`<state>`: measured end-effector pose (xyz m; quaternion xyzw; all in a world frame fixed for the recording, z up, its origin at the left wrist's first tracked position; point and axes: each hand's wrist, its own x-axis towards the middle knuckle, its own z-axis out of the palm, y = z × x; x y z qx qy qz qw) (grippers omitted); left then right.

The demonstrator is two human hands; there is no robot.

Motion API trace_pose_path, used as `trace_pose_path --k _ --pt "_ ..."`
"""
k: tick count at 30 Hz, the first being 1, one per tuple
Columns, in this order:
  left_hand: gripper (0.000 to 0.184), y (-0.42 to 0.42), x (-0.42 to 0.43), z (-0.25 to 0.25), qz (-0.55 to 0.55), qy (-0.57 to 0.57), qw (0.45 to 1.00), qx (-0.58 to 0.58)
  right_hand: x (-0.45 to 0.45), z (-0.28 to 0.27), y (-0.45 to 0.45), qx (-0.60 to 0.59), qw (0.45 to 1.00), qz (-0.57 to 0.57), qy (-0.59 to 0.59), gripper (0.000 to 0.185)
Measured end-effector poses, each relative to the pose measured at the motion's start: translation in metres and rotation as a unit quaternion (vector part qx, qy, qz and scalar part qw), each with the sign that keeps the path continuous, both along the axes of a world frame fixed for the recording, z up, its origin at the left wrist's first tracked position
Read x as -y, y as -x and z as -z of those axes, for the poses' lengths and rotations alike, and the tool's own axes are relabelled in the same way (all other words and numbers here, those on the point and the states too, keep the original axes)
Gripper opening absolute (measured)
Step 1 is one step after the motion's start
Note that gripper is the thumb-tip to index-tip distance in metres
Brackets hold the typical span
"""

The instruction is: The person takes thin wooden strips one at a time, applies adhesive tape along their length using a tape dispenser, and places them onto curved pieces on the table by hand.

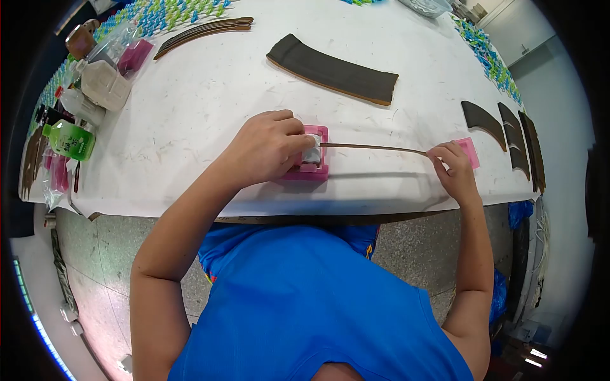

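A thin brown strip [375, 148], seen edge-on, stretches between my two hands, with a shadow on the table below it. My left hand [270, 146] has its fingers closed at the strip's left end, over a pink plastic holder [322, 170]. Inside the holder is a whitish, rounded piece [311, 154], partly covered by my fingers. My right hand [454, 168] pinches the strip's right end between thumb and fingers. Just beyond that hand lies a pink square plastic piece [469, 152], partly hidden by it.
A wide dark curved panel [333, 68] lies ahead on the white-covered table [210, 114]. More dark curved pieces [484, 124] are at the right, and a stack [203, 32] is at the far left. Bottles, including a green one [70, 140], crowd the left edge.
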<state>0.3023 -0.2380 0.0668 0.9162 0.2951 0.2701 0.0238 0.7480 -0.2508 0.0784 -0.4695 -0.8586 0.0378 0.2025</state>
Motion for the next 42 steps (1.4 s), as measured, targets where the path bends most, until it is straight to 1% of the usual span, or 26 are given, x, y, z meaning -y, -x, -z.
trace_pose_path --k 3,6,9,10,11,12,14,15,17,18,19,20,21,22,23,24,26,27,28,30,32,33,36,39,40,42 --pt "0.02 -0.007 -0.002 0.001 -0.001 0.01 1.0 0.002 -0.005 -0.027 -0.001 0.029 0.998 0.001 -0.059 0.019" --pt "0.023 -0.017 -0.005 0.008 -0.002 0.02 0.999 0.044 -0.015 -0.065 -0.007 0.045 0.993 -0.006 -0.109 0.021" --pt "0.02 -0.027 -0.005 0.008 -0.005 0.044 0.995 0.095 -0.026 -0.11 0.002 0.054 0.984 -0.014 -0.17 0.021" --pt "0.022 -0.03 -0.004 0.006 -0.02 0.08 0.99 0.111 -0.03 -0.124 0.006 0.054 0.984 -0.011 -0.169 0.021" --pt "0.024 -0.033 -0.004 0.005 -0.036 0.116 0.985 0.126 -0.034 -0.138 0.014 0.071 0.974 -0.031 -0.215 0.021" --pt "0.024 -0.036 -0.004 0.006 -0.033 0.117 0.985 0.126 -0.037 -0.15 0.022 0.088 0.96 -0.051 -0.26 0.02" --pt "0.03 -0.041 -0.006 0.011 -0.035 0.126 0.981 0.145 -0.042 -0.17 0.04 0.089 0.961 -0.055 -0.255 0.02" --pt "0.03 -0.042 -0.006 0.011 -0.035 0.127 0.981 0.145 -0.045 -0.176 0.044 0.089 0.961 -0.063 -0.253 0.021" --pt "0.03 -0.042 -0.007 0.007 -0.026 0.19 0.961 0.201 -0.052 -0.181 0.045 0.101 0.961 -0.06 -0.249 0.023" --pt "0.03 -0.038 -0.007 0.0 -0.03 0.187 0.961 0.202 -0.056 -0.182 0.044 0.085 0.972 -0.046 -0.215 0.022" --pt "0.028 -0.033 -0.007 -0.011 -0.009 0.378 0.888 0.262 -0.06 -0.184 0.044 0.069 0.981 -0.035 -0.181 0.02" --pt "0.025 -0.026 -0.008 -0.019 0.013 0.549 0.775 0.312 -0.066 -0.184 0.039 0.067 0.979 -0.042 -0.186 0.02" --pt "0.025 -0.017 -0.01 -0.02 0.007 0.541 0.779 0.317 -0.073 -0.179 0.029 0.038 0.996 -0.028 -0.081 0.014" --pt "0.023 -0.008 -0.013 -0.02 0.066 0.584 0.721 0.366 -0.081 -0.172 0.02 0.01 1.0 -0.016 0.024 0.008" --pt "0.021 0.002 -0.017 -0.02 0.125 0.618 0.658 0.411 -0.089 -0.157 0.011 -0.052 0.992 -0.02 0.116 0.009" --pt "0.021 0.009 -0.018 -0.022 0.119 0.608 0.665 0.417 -0.094 -0.14 0.003 -0.112 0.971 -0.025 0.207 0.009" --pt "0.023 0.021 -0.015 -0.025 0.147 0.661 0.539 0.5 -0.094 -0.115 0.002 -0.15 0.935 -0.001 0.32 0.01" --pt "0.02 0.029 -0.015 -0.024 0.155 0.662 0.52 0.517 -0.092 -0.096 0.005 -0.208 0.917 -0.016 0.34 0.01" --pt "0.02 0.038 -0.016 -0.02 0.152 0.652 0.528 0.522 -0.089 -0.077 0.009 -0.265 0.894 -0.03 0.361 0.01" --pt "0.019 0.055 -0.019 -0.01 0.184 0.661 0.479 0.547 -0.078 -0.048 0.023 -0.449 0.758 -0.078 0.467 0.011" --pt "0.016 0.069 -0.02 -0.005 0.189 0.648 0.484 0.557 -0.066 -0.03 0.047 -0.575 0.622 -0.09 0.525 0.019" --pt "0.015 0.078 -0.02 -0.001 0.181 0.64 0.476 0.575 -0.064 -0.02 0.056 -0.613 0.561 -0.127 0.542 0.026" --pt "0.012 0.101 -0.021 0.01 0.173 0.622 0.47 0.602 -0.057 -0.008 0.098 -0.688 0.46 -0.166 0.537 0.034" --pt "0.013 0.121 -0.02 0.011 0.154 0.586 0.46 0.649 -0.067 -0.001 0.136 -0.724 0.485 -0.165 0.462 0.033" --pt "0.013 0.128 -0.021 0.011 0.162 0.59 0.463 0.641 -0.075 0.0 0.148 -0.728 0.488 -0.166 0.452 0.033" --pt "0.013 0.143 -0.023 0.014 0.166 0.569 0.441 0.673 -0.092 0.0 0.173 -0.728 0.527 -0.127 0.419 0.026"
